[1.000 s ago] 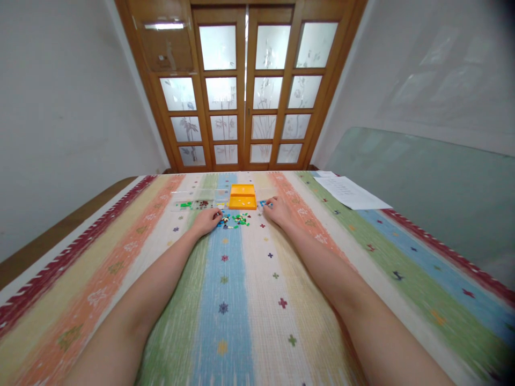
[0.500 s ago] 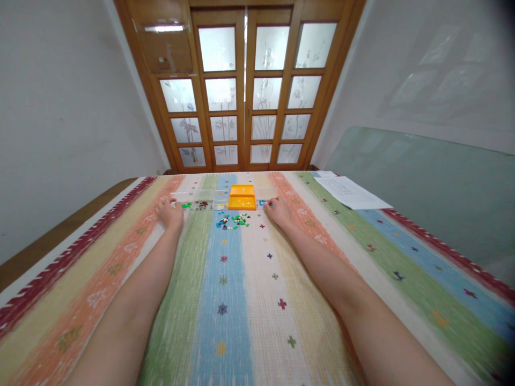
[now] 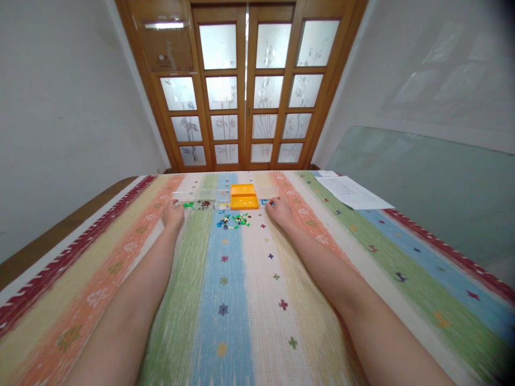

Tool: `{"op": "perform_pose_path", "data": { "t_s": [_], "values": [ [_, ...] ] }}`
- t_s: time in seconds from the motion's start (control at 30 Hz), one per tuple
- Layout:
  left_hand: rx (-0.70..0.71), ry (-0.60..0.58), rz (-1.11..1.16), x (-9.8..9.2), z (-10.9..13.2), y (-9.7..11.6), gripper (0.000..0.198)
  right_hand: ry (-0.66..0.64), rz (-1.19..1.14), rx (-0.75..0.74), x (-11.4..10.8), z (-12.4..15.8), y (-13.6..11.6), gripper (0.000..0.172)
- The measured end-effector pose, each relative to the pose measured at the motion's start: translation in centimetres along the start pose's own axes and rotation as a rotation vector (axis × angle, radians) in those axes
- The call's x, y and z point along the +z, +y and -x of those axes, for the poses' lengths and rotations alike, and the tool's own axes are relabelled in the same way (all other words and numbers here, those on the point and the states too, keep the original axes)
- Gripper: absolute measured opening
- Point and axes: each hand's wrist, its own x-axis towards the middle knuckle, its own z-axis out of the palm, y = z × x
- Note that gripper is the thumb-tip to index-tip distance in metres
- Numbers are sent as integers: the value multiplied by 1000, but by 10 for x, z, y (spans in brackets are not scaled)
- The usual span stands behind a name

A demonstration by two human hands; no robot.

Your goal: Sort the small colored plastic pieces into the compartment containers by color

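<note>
Far out on the striped cloth lies a small heap of coloured pieces [image 3: 232,220]. Behind it stands a row of clear compartments [image 3: 201,203] holding green and dark red pieces, with an orange box [image 3: 243,197] in the middle. My left hand [image 3: 173,214] rests at the left end of the clear row, fingers curled by the green pieces. My right hand [image 3: 278,209] sits at the right end next to some blue pieces [image 3: 265,202], fingers bent. Whether either hand pinches a piece is too small to see.
A white sheet of paper [image 3: 351,192] lies at the far right of the table. A glass pane [image 3: 422,182] leans along the right wall. Wooden doors with frosted panes [image 3: 245,86] stand behind the table's far edge.
My left hand has left the heap of pieces and moved left to the end of the clear compartment row. My right hand has stayed where it was.
</note>
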Motion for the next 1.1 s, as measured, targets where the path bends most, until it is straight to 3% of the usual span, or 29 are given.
{"op": "perform_pose_path", "data": {
  "t_s": [0.23, 0.37, 0.47, 0.53, 0.7, 0.8, 0.93, 1.1],
  "values": [
    [9, -14, -1, -1, 2, 2, 38, 16, -8, 32, 1, 1, -1, 25],
    [41, 17, -14, -4, 6, 6, 39, 98, -15, -25, -7, 3, -8, 24],
    [166, 128, -34, -7, 12, 18, 38, 157, -34, -161, -13, 6, -19, 22],
    [305, 132, -25, -7, 19, 30, 34, 145, -48, -267, -14, 8, -27, 21],
    [749, -157, 22, 4, 49, 66, 25, -59, -36, -527, -6, 18, -46, 21],
    [889, -254, -25, 11, 67, 80, 24, -146, -31, -675, -1, 24, -53, 24],
    [972, -360, -45, 17, 83, 87, 26, -191, -19, -731, 3, 29, -55, 27],
    [934, -384, -35, 19, 93, 96, 32, -182, -68, -734, 3, 28, -55, 21]
  ]
}}
